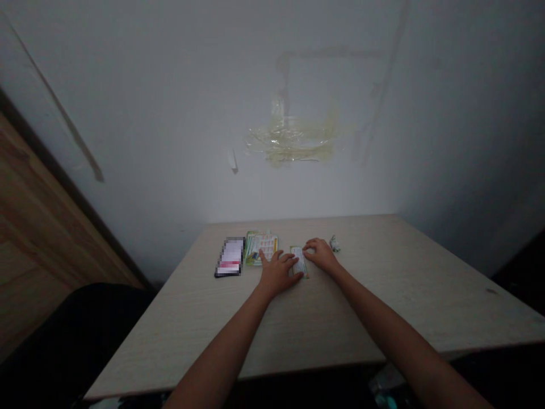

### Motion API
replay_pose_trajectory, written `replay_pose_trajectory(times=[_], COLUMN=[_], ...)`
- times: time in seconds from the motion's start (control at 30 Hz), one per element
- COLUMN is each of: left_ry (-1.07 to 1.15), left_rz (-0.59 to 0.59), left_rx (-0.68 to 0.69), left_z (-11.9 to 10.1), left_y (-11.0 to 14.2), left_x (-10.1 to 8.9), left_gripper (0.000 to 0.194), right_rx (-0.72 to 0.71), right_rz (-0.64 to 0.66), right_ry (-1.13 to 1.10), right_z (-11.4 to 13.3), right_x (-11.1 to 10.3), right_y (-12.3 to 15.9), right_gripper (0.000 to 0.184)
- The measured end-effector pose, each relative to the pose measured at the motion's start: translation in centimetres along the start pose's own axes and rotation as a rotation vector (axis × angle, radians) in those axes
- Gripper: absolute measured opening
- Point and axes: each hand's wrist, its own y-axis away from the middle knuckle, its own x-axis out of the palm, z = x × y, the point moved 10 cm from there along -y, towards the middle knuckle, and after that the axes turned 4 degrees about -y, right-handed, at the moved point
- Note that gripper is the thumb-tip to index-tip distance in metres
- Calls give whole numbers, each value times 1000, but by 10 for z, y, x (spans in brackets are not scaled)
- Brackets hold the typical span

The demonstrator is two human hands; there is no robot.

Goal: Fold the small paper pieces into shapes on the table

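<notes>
Resting splayed on lower-centre printed strip (301, 264), left hand (276, 274) is gripping nothing; half-curled right hand (322, 254) is hiding its grip; even pressure's probably helping.

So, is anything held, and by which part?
Possibly the small paper: left grip at its left side, right grip at its upper right edge. Real pinching can't be told.

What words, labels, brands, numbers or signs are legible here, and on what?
None legible.
Dark-edged rectangular phone: screen pixelated, unreadable.
Flat green-and-white printed sheets: print too small and blurred.
Narrow white printed slip with green edging: lines of print, too small to read.
Small crumpled green-and-white scrap: nothing readable.
</notes>
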Motion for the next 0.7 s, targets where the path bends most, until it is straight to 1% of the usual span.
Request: replay_pose_trajectory(times=[0.27,0.43,0.7], left_ry=[13,7,19], left_rz=[-10,5,-20], left_rx=[4,-12,-6], left_z=[0,0,1], left_y=[0,0,1], left_x=[1,0,1], left_gripper=[50,50,48], right_rx=[-20,-43,-29], right_rz=[79,93,121], right_ry=[-40,-77,-77], right_z=[1,5,7], right_x=[1,-1,-2], right_y=[7,14,25], right_gripper=[26,28,33])
